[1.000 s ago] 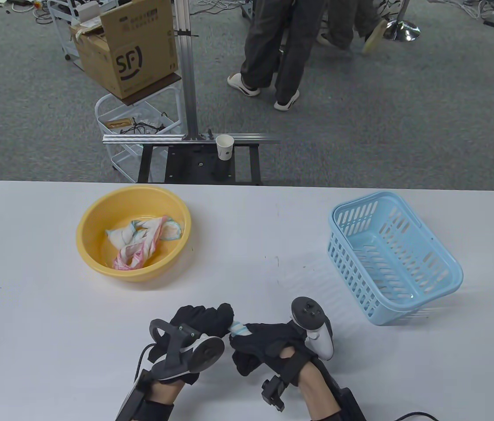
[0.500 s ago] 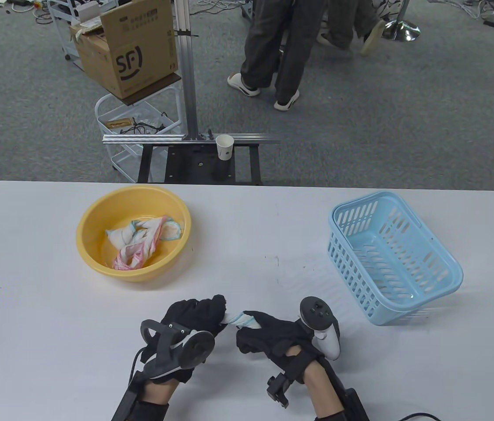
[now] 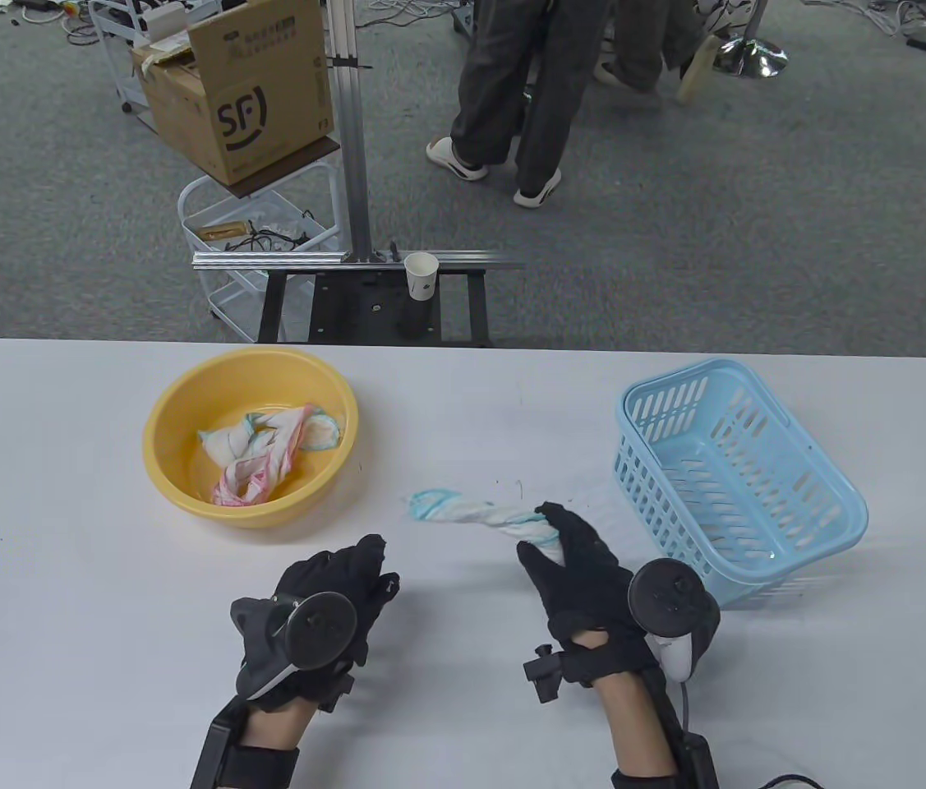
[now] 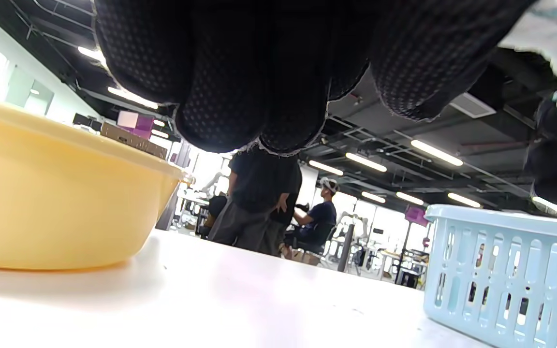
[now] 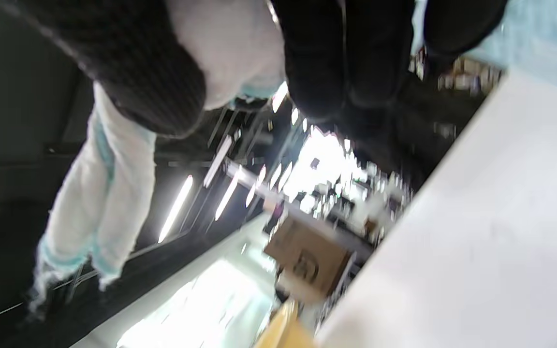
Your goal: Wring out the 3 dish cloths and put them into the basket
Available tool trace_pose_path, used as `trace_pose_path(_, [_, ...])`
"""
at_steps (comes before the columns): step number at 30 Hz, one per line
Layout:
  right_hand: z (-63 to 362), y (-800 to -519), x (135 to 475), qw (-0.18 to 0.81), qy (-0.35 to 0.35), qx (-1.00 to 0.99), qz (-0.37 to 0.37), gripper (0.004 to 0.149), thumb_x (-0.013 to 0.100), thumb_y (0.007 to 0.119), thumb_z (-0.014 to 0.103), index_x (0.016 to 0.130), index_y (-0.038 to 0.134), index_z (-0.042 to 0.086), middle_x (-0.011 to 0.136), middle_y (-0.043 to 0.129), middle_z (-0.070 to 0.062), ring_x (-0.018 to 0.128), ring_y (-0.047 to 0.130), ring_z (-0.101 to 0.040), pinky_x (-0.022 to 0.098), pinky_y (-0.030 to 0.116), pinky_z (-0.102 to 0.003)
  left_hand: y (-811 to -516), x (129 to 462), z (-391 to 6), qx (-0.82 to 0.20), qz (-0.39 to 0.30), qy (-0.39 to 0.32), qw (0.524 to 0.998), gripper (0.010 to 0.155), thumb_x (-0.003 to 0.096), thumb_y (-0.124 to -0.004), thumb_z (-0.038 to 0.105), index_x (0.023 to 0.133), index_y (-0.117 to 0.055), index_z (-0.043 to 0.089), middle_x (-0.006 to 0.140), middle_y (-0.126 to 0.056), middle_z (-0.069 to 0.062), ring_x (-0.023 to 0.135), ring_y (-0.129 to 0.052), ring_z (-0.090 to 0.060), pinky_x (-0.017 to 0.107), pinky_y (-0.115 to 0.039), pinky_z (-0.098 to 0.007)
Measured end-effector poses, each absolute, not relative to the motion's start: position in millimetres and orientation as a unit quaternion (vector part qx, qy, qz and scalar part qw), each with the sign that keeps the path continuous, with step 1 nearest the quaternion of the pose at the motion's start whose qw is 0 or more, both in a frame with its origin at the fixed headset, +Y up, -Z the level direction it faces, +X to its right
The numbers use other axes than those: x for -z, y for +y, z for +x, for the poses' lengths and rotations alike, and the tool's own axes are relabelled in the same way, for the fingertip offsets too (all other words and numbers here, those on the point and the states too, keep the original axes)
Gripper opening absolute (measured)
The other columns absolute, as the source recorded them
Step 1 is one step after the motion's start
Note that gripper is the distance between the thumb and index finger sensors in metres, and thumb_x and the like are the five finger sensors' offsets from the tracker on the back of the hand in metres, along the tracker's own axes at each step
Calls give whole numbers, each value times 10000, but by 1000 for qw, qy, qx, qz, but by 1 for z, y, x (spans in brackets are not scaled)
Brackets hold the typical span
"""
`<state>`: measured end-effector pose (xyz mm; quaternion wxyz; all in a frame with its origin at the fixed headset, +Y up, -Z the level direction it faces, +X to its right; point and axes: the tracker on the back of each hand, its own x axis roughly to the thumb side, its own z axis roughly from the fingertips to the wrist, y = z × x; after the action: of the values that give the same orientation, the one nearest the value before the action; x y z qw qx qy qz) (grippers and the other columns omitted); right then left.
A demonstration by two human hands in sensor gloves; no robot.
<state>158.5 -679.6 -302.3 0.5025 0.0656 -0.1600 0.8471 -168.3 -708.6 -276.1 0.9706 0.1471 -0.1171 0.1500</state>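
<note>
A twisted white cloth with blue edging (image 3: 471, 511) sticks out to the left from my right hand (image 3: 565, 546), which grips its right end just above the table; the right wrist view shows the cloth (image 5: 99, 193) hanging past the fingers. My left hand (image 3: 347, 575) hovers apart from it, fingers loosely curled and holding nothing. The yellow bowl (image 3: 175, 411) at the left holds two more bunched cloths (image 3: 265, 452), white with pink and blue edges. The light blue basket (image 3: 832, 501) stands at the right with nothing seen inside, also in the left wrist view (image 4: 501, 270).
The white table (image 3: 60, 616) ends at its far edge behind the bowl and basket. Beyond it stand a metal frame with a paper cup (image 3: 421, 275), a cardboard box (image 3: 249, 99) on a wire cart, and people's legs (image 3: 504, 99) on the carpet.
My left hand let go of the twisted cloth and drew back to the left. My right hand carried the cloth forward and to the right, toward the basket.
</note>
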Motion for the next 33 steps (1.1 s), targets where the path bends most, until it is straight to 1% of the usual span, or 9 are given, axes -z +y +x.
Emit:
trace_pose_path(4, [181,-643,303,440,-233,-867,12,619,509,853,497,1028,655,225,1073,571,-207,989,548,-518,687,450,-723,-712,277,-165,-150,139,-123,971,610,430,-878,522,959,-735,254,796,-946,72,597,-1022,-226,562,-810,-472])
trace_pose_path(6, [196,-628,305,416,-246,-875,-29,622,515,837,499,1040,633,238,1099,501,-207,1013,467,-522,695,391,-732,-712,278,-164,-150,137,-124,971,609,430,-876,523,958,-738,253,795,-947,70,595,-1023,-225,560,-812,-470])
trace_pose_path(9, [222,-617,310,385,-251,-882,-108,634,521,818,504,1055,599,242,1123,410,-207,1035,364,-519,703,296,-736,-713,278,-164,-161,130,-120,971,602,434,-871,519,955,-743,246,788,-953,67,584,-1026,-226,553,-814,-471])
trace_pose_path(13, [255,-627,315,363,-217,-880,-217,669,527,790,523,1072,543,223,1138,335,-199,1050,269,-506,705,204,-735,-713,278,-163,-165,122,-120,971,598,435,-868,520,952,-749,244,782,-958,65,576,-1030,-225,548,-818,-471])
trace_pose_path(18, [287,-652,313,353,-184,-865,-307,706,530,778,549,1086,496,217,1143,295,-199,1054,218,-500,695,155,-733,-716,278,-163,-177,106,-116,972,586,437,-864,514,943,-766,235,764,-973,60,551,-1038,-228,531,-826,-469])
trace_pose_path(21, [297,-666,311,322,-155,-873,-331,751,526,769,577,1097,443,215,1149,257,-194,1058,183,-494,692,134,-732,-717,280,-164,-180,99,-114,972,585,438,-862,515,942,-768,233,764,-973,55,549,-1038,-230,529,-825,-471])
trace_pose_path(25, [300,-679,310,287,-117,-890,-334,797,520,759,612,1106,396,212,1154,214,-185,1062,139,-486,690,114,-730,-718,281,-165,-182,95,-112,972,585,439,-860,517,943,-768,233,765,-973,55,549,-1038,-230,529,-825,-471])
trace_pose_path(28, [299,-681,310,288,-120,-892,-327,799,517,758,618,1105,400,214,1154,216,-184,1060,121,-485,691,107,-728,-718,281,-165,-183,94,-112,972,586,438,-858,519,943,-768,233,763,-975,55,548,-1038,-231,529,-826,-471])
trace_pose_path(33, [287,-665,312,270,-135,-907,-295,799,513,759,618,1104,401,219,1156,215,-179,1066,122,-473,697,102,-724,-719,281,-164,-182,91,-111,973,591,438,-857,520,947,-763,234,769,-971,54,555,-1036,-231,532,-824,-472])
